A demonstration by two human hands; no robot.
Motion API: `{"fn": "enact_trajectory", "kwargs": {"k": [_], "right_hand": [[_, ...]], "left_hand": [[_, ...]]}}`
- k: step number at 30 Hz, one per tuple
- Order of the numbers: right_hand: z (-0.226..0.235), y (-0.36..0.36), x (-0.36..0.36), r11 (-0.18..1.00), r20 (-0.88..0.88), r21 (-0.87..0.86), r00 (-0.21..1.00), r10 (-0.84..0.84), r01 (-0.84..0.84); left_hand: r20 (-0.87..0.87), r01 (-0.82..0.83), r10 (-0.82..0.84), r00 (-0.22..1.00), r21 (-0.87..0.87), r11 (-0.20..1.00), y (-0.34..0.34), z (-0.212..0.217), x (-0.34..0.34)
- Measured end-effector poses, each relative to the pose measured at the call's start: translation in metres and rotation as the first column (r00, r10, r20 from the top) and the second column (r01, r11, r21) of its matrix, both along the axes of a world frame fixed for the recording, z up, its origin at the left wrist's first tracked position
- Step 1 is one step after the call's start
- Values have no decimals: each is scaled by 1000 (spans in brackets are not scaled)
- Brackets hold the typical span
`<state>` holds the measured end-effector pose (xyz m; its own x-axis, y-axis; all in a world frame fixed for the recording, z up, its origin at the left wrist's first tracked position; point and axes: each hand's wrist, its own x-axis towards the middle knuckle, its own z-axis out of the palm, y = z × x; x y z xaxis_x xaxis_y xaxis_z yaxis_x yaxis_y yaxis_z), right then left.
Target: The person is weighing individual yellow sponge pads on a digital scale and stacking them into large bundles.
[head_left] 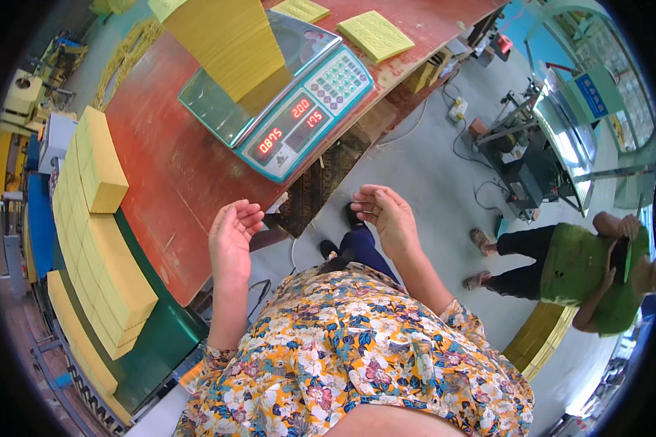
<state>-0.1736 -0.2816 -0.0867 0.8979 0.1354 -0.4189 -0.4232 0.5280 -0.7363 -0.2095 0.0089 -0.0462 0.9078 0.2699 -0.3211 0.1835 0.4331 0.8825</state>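
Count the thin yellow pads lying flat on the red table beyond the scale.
2. One yellow pad lies right of the scale, near the table's far edge; another yellow pad lies behind it, cut off by the picture's top. The tall stack on the scale may hide more.

Red-digit scale display (290, 124); blue wall sign (590, 95)

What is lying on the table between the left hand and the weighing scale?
In the head view, nothing lies there: only bare red-brown table top separates the left hand from the scale. The yellow stack rests on the scale's pan.
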Motion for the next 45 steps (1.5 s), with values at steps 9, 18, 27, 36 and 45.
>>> {"fn": "enact_trajectory", "kwargs": {"k": [9,18,27,36,45], "right_hand": [[-2,12,-12,999,39,32,999,-13,12],[5,24,-7,999,16,5,999,36,-36],[-1,5,15,998,-35,50,998,46,-44],[-9,-72,77,998,-8,64,1000,-8,8],[-16,-169,150,993,-62,105,997,-45,51]], "left_hand": [[-10,85,-86,996,-37,996,-3,1,-6],[-14,97,-98,995,-32,995,-2,0,0],[16,313,-313,950,10,950,-53,26,64],[92,384,-648,756,740,552,-177,42,225],[-34,-87,-554,832,978,-189,-241,6,373]]}}
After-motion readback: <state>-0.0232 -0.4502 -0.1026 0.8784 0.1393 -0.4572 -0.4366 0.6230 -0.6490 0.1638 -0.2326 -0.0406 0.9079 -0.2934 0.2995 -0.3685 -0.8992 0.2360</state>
